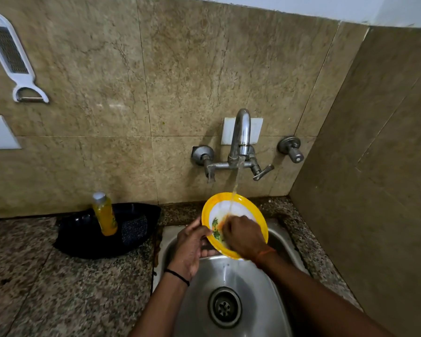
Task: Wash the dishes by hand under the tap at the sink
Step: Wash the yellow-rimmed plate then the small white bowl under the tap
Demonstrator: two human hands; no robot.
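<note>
A yellow-rimmed plate [229, 203] with a white centre and a green print is tilted over the steel sink [260, 295]. Water runs from the wall tap [241, 132] onto the plate's centre. My left hand [190, 249] grips the plate's lower left rim, thumb on the face. My right hand [243, 235] lies on the plate's face with its fingers bent, pressing on an orange smear. Whether it holds a scrubber is hidden.
A black tray [83, 237] on the granite counter [58, 288] left of the sink holds a yellow bottle [105, 215] and a dark scrub pad [134, 228]. A white grater [10, 54] hangs on the tiled wall. The sink drain [225, 307] is open below.
</note>
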